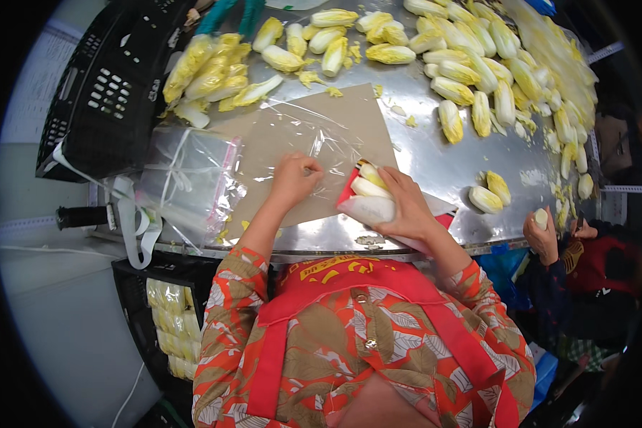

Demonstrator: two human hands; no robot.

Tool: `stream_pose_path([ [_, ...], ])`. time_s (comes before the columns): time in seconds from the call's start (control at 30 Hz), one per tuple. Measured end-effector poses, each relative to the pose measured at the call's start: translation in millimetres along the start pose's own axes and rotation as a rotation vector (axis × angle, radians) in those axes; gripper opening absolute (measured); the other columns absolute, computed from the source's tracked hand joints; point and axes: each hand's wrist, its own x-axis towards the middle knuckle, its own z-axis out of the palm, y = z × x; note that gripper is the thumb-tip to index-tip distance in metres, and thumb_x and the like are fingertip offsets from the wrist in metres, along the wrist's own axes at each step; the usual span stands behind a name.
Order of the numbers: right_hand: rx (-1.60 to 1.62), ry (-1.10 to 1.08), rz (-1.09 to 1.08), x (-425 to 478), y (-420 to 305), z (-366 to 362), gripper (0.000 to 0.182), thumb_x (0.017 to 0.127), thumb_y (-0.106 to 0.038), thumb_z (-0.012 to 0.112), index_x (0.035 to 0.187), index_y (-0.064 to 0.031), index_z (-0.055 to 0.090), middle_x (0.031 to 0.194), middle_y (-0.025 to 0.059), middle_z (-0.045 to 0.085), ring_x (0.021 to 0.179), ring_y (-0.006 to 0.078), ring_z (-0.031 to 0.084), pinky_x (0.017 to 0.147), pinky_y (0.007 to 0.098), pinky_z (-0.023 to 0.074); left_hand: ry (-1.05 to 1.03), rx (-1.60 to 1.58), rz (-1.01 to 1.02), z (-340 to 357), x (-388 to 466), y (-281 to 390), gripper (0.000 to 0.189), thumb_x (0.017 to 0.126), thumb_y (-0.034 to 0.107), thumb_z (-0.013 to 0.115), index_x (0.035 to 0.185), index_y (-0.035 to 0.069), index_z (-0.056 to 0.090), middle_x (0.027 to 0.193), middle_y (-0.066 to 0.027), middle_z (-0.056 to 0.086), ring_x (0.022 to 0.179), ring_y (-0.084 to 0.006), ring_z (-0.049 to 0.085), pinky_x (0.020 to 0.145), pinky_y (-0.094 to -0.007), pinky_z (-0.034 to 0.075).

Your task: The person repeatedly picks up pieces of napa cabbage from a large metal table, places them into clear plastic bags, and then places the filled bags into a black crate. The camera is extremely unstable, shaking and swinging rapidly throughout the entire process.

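My right hand (pixel 409 206) is closed around a small bundle of baby napa cabbages (pixel 372 190), partly wrapped in a red and white printed sheet. My left hand (pixel 297 179) rests over a clear plastic film (pixel 321 134), its thumb and fingertips close together; whether they pinch the film I cannot tell. Beneath the film lies brown cardboard (pixel 369 117). To the left is a tied stack of clear plastic bags (pixel 184 171). Loose cabbages (pixel 452 120) are heaped at the back and right, and a pair (pixel 486 199) lies right of my right hand.
A black plastic crate (pixel 107 96) stands on the left of the metal table (pixel 422 155). Wrapped cabbages (pixel 208 69) lie near it. Below, another black crate (pixel 134 299) holds packed cabbages. At right, a co-worker's hand (pixel 543 235) holds a cabbage; gloved arms (pixel 216 16) reach in at the top.
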Motion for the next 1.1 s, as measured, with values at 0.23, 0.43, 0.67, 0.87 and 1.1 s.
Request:
stream_pose_path([
  [0.23,-0.033,0.055,-0.045,-7,3,11,0.104,0.054,-0.037,0.078,0.143,-0.0045,0.036,0.140,0.0222,0.037,0.127,0.0375,0.039,0.104,0.0451,0.0318,0.072,0.094,-0.057,16,-6,7,0.007,0.075,0.016,0.071,0.079,0.011,0.071,0.081,-0.0052,0.063,0.086,-0.0256,0.059,0.082,-0.0394,0.045],
  [0.43,0.125,-0.013,-0.174,-4,-17,-3,0.101,0.055,-0.034,0.078,0.144,-0.0081,0.036,0.139,0.0242,0.037,0.128,0.0409,0.037,0.108,0.0453,0.0295,0.259,0.372,0.180,12,-1,33,0.007,0.072,0.012,0.071,0.074,0.011,0.064,0.081,-0.0041,0.060,0.090,-0.0254,0.056,0.088,-0.0421,0.037],
  [0.67,0.016,0.103,0.001,7,-9,10,0.102,0.054,-0.033,0.080,0.143,-0.0082,0.036,0.141,0.0237,0.037,0.131,0.0397,0.036,0.110,0.0447,0.0283,0.185,0.344,0.257,-15,-5,46,0.009,0.074,0.012,0.071,0.078,0.011,0.063,0.084,-0.0047,0.059,0.089,-0.0261,0.056,0.085,-0.0415,0.039],
  [0.87,0.253,0.122,-0.062,10,-9,17,0.098,0.053,-0.034,0.082,0.138,-0.0068,0.040,0.140,0.0242,0.038,0.132,0.0394,0.036,0.110,0.0449,0.0282,0.005,0.300,0.406,-5,10,46,0.006,0.081,0.012,0.062,0.087,0.010,0.061,0.085,-0.0074,0.057,0.089,-0.0283,0.056,0.080,-0.0404,0.042],
  [1.1,0.008,0.312,-0.110,14,-8,32,0.090,0.056,-0.035,0.082,0.133,-0.0064,0.044,0.136,0.0258,0.038,0.125,0.0425,0.039,0.105,0.0501,0.0306,0.030,0.325,0.523,-5,6,66,0.009,0.078,0.008,0.060,0.087,0.008,0.058,0.088,-0.0085,0.056,0.085,-0.0293,0.056,0.074,-0.0414,0.045],
])
